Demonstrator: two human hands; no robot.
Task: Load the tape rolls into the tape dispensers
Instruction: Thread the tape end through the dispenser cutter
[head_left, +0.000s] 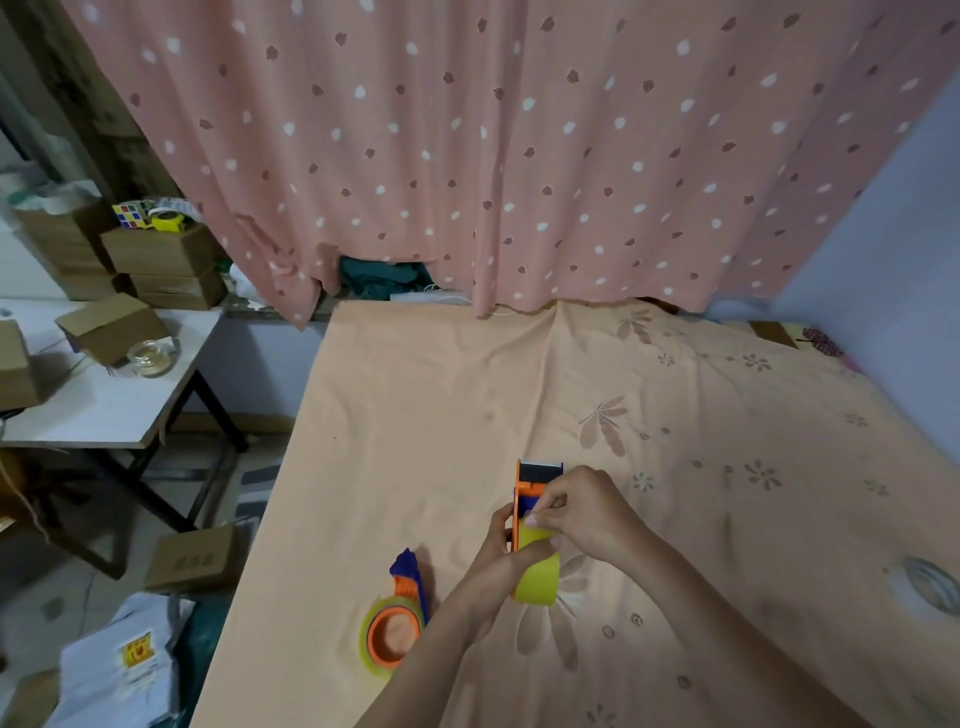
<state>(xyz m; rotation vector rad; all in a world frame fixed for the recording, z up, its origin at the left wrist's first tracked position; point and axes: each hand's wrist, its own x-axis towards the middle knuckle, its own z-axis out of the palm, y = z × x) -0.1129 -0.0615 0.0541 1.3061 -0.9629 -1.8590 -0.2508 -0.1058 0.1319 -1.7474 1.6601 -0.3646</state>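
An orange tape dispenser (535, 480) with a dark blade end stands over the bed, carrying a yellow tape roll (537, 579). My left hand (506, 543) grips the dispenser's body from the left. My right hand (582, 512) pinches the loose yellow tape end just above the roll, near the dispenser's blue roller. A second orange and blue dispenser (397, 618) lies on the sheet to the left, with a yellowish roll around its hub.
The orange flowered bed sheet (675, 415) spreads all around. A pink dotted curtain (493, 156) hangs behind. A white table (93, 400) at the left carries cardboard boxes and a clear tape roll (151, 357). Boxes and papers lie on the floor.
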